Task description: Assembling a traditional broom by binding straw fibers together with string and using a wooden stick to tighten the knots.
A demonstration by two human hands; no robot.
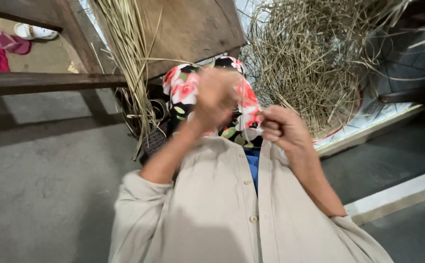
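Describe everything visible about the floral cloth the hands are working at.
The floral cloth is black fabric printed with red and pink roses and green leaves. It looks soft and bunched, seen above the open collar of a beige button shirt. The left hand, blurred, lies over its middle; the right hand pinches at its lower right edge. Dry straw lies behind it.

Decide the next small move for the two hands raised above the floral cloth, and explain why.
Probably bring the left hand across to the right hand, whose fingertips seem to pinch a thin strand above the floral cloth. The left hand is blurred and its grip unclear, so taking the strand's free length looks sensible.
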